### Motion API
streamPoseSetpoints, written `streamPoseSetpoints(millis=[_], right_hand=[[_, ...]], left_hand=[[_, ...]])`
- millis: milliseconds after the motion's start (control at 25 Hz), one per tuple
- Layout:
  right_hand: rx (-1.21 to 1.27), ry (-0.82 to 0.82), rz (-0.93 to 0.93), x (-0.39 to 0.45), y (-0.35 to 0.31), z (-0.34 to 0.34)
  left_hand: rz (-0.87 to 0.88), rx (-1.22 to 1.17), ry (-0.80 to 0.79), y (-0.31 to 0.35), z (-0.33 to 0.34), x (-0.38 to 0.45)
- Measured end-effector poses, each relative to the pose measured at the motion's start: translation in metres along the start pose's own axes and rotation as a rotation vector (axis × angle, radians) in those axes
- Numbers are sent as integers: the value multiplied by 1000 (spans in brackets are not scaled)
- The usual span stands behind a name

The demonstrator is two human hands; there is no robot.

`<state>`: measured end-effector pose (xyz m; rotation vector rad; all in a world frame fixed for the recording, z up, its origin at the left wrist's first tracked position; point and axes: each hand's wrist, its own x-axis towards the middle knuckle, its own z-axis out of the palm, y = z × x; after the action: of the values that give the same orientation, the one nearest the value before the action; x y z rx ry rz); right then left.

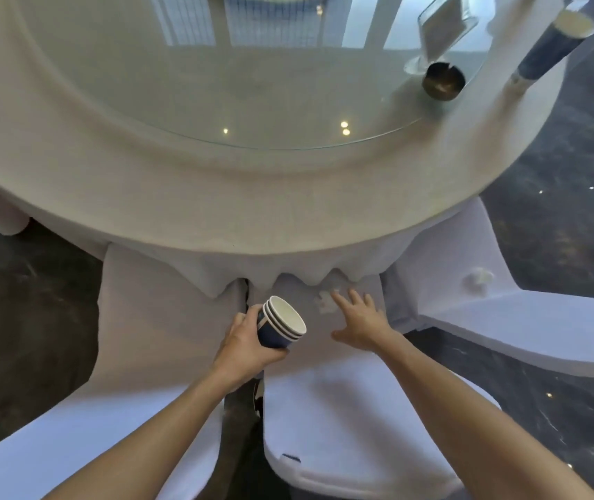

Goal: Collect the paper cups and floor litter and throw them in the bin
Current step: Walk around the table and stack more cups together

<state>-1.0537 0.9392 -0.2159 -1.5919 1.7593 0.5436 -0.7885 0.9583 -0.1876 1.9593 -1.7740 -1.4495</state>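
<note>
Gripping stacked cups, left hand nears table edge.

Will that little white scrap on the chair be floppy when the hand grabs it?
Probably: the white scrap looks thin, torn and crumpled, so likely light and limp. It lies on soft chair fabric, so the right hand may need to pinch it.

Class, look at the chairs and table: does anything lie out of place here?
Yes. A crumpled white paper scrap lies on the chair seat by the right hand, and another lies on the neighbouring chair: litter on seats.
</note>
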Motion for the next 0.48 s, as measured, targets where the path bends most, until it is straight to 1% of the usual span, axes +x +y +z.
streamPoseSetpoints(millis=[160, 280, 360, 480], right_hand=[[-96, -50, -69, 82, 13, 22], [-164, -106, -107, 138, 19, 46], [-178, -116, -106, 158, 23, 67], [-140, -187, -108, 164, 40, 102]], left_hand=[[-52, -39, -18, -16, 23, 43], [-72, -94, 55, -28, 49, 76], [-78, -117, 74, -33, 65, 90], [-96, -146, 45, -36, 89, 98]])
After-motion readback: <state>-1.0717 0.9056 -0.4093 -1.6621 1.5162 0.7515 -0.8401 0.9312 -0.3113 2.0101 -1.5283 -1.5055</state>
